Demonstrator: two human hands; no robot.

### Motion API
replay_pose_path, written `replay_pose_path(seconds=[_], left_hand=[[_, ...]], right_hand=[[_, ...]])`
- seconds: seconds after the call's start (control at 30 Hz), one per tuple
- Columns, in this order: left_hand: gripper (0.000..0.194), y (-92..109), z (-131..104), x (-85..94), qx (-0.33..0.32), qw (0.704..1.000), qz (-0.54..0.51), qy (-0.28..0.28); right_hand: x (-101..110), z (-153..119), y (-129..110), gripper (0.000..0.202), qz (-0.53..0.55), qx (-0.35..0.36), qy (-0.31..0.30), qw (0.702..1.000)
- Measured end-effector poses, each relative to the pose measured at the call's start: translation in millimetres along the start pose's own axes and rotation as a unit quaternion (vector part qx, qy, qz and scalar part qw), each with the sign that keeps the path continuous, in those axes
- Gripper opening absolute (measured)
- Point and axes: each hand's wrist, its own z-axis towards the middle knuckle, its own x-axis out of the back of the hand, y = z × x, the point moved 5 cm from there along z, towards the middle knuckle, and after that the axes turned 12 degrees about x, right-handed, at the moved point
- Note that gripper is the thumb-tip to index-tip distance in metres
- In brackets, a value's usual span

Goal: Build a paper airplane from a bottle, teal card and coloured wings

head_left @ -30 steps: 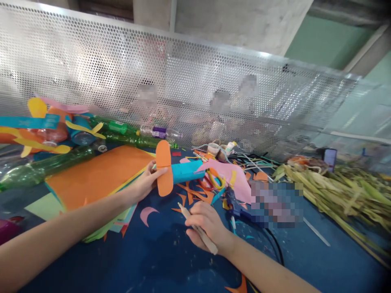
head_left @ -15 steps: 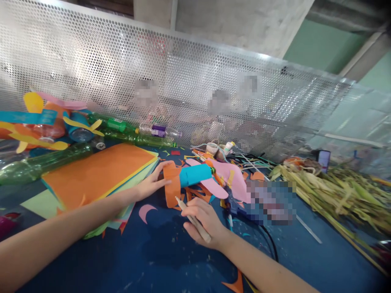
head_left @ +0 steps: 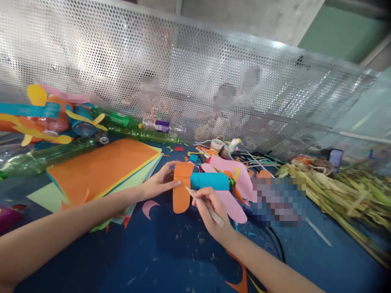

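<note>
A toy plane made from a plastic bottle wrapped in blue paper [head_left: 209,181] is in front of me, its green neck pointing right. Pink paper wings [head_left: 233,205] stick out from its sides, and a rounded orange paper tail [head_left: 181,199] is at its left end. My left hand [head_left: 163,181] grips the plane at this tail, thumb on the orange paper and other fingers partly hidden behind it. In my right hand [head_left: 210,211] is a whitish pen [head_left: 215,215], pinched in a writing hold. Its tip rests on or very near the orange tail beside the blue body.
Stacked coloured paper [head_left: 104,171] lies left, near a green bottle [head_left: 49,156] and finished paper planes [head_left: 51,118]. Dried husks [head_left: 332,191] cover the right side. A black cable [head_left: 279,244] crosses the blue table [head_left: 137,260]. A perforated metal screen [head_left: 189,77] stands behind.
The plane has turned so its body lies more level and the orange tail faces me more. My right hand has moved up and right, bringing the pen tip to the tail's middle.
</note>
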Motion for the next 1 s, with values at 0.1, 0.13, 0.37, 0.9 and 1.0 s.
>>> replay_pose_path(seconds=[0.1,0.13,0.37,0.9,1.0], left_hand=[[0.045,6,-2,-3.1,-0.012,1.0,0.008,0.004],[0.044,7,-2,-3.0,-0.009,1.0,0.009,0.009],[0.043,-1,0,0.6,-0.01,1.0,-0.001,0.001],[0.043,-2,-1,-0.2,-0.015,1.0,0.017,-0.019],[0.046,-5,1,-0.6,-0.029,0.999,0.003,-0.04]], right_hand=[[2,4,6,0.003,0.012,-0.025,0.029,0.999],[2,4,7,0.004,0.013,-0.026,0.034,0.999],[-1,4,7,0.004,-0.006,-0.013,0.027,1.0],[-7,10,-8,0.009,-0.134,0.045,-0.016,0.99],[-7,9,-10,0.01,-0.141,0.058,-0.018,0.988]])
